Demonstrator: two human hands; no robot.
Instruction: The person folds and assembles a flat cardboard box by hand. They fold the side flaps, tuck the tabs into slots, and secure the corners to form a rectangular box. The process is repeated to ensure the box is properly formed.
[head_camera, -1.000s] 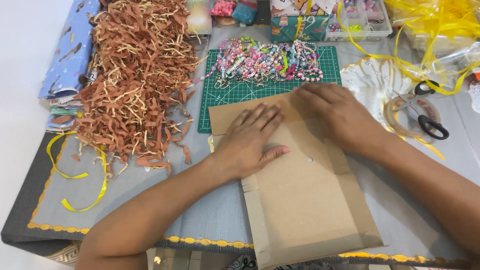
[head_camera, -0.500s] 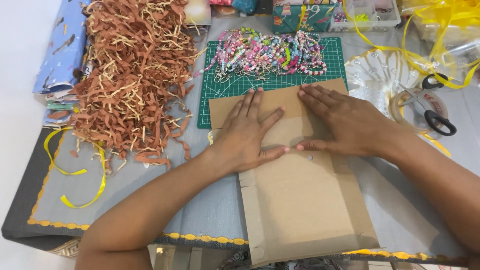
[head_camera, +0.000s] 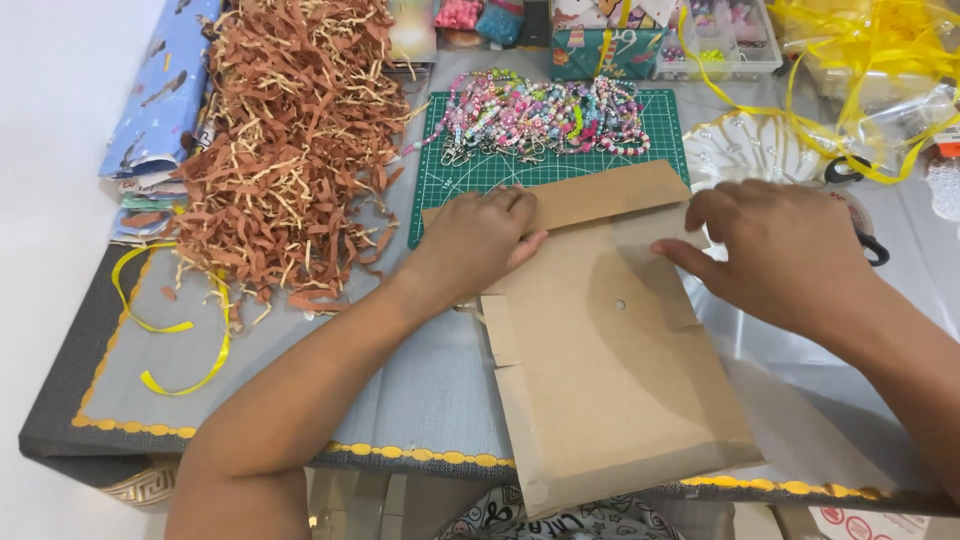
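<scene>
A flat brown cardboard sheet (head_camera: 610, 370) with folded flaps lies on the grey table, reaching past the near edge. My left hand (head_camera: 478, 240) presses on its upper left corner, fingers curled on the fold below the top flap (head_camera: 600, 195). My right hand (head_camera: 775, 250) rests at the sheet's right side, fingertips touching the cardboard near the fold. A small hole (head_camera: 620, 304) shows in the middle of the sheet. Neither hand grips anything.
A green cutting mat (head_camera: 470, 175) lies behind the cardboard, with a heap of colourful bead strands (head_camera: 540, 115) on it. A big pile of brown shredded paper (head_camera: 290, 140) fills the left. Yellow ribbon (head_camera: 170, 330), black scissors (head_camera: 868, 245), a white doily (head_camera: 750, 150) and boxes surround.
Both hands slid apart along the fold: the left hand moved to the sheet's upper left, the right hand out to its right edge. The top flap now shows uncovered.
</scene>
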